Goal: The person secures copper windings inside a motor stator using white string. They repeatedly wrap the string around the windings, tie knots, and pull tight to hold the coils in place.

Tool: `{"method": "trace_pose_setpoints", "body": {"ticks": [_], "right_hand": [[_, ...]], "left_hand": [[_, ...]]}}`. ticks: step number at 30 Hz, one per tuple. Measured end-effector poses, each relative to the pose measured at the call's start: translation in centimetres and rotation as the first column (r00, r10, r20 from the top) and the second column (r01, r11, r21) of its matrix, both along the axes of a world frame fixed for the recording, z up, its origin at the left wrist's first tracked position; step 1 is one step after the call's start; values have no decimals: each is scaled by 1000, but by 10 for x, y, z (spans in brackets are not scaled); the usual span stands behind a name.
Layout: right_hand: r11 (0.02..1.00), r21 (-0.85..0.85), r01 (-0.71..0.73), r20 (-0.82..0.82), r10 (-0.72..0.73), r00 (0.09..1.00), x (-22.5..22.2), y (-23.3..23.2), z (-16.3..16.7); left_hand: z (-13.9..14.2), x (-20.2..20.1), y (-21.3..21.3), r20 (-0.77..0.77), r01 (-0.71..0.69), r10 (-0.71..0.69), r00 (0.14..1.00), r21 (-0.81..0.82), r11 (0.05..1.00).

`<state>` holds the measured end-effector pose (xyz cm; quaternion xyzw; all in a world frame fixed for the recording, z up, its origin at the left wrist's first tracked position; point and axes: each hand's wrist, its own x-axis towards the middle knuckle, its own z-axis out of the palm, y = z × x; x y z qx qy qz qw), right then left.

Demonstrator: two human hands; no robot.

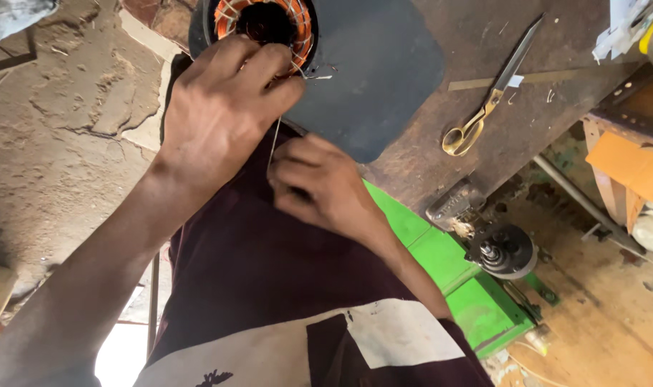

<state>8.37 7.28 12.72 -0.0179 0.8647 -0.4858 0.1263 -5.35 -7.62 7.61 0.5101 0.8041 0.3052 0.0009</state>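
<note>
From my remote view I look down over the person's chest, and both hands are close together at the near edge of the bench (441,150). The left hand (222,107) lies on the lower rim of a round motor stator (265,21), with the fingers curled and pressed against the copper winding, which is tied with light cord. The stator is at the top of the picture, on a dark grey mat (383,72) that covers this part of the bench. The right hand (319,183) is just below the left one, closed into a pinch. Between the two hands a thin pale string (275,143) runs down from the stator to the right hand, and it looks tight. I cannot tell exactly which fingers hold the string, because the knuckles hide the tips.

To the right, well apart from the hands, scissors (487,100) with golden handles lie on the bare brown bench, blades pointing away. Below the bench edge there is a green frame (441,258), and beside it a small dark motor part (502,249) with a shaft. The person wears a dark maroon shirt (255,272) with a white patch. On the left I see a cracked concrete floor (61,136).
</note>
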Motion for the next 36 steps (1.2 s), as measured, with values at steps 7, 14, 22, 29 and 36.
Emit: {"method": "trace_pose_setpoints", "body": {"ticks": [7,14,22,29,36], "right_hand": [[971,-237,23,34,-15,999,-17,9,16],[949,315,-13,-13,18,1000,-40,33,34],[766,628,140,-142,-65,988,-62,35,0],[784,603,149,-158,-65,985,-63,26,-3],[745,667,-25,111,-66,992,-6,44,30]], "left_hand": [[3,-11,-6,42,101,-98,994,-83,991],[-8,-14,-11,55,85,-87,995,43,995],[-20,-12,-10,-67,78,-72,995,96,992],[-29,-11,-15,-97,112,-98,990,148,983],[-29,-12,-15,-119,112,-95,988,149,983]]}}
